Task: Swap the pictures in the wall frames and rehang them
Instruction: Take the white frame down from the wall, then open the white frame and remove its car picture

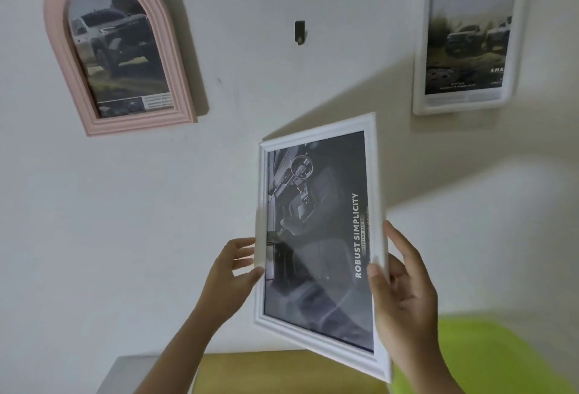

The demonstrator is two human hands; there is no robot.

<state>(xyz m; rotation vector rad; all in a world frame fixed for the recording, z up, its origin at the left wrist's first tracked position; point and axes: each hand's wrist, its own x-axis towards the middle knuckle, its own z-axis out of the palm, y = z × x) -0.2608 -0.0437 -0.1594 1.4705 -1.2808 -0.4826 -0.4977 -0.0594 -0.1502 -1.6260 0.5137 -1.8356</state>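
Both hands grasping white frame by its long sides, left hand at 9 o'clock edge, right hand at 3 o'clock edge, frame tilted off the wall below empty hook, pink arched frame hanging at 10 o'clock, white rounded frame at 1 o'clock.

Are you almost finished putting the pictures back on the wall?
Partly, it seems. The pink arched frame and the white rounded frame already hang on the wall with car pictures inside. Both the left hand and right hand hold the white rectangular frame by its sides. It still needs hanging, probably on the bare black wall hook above it.
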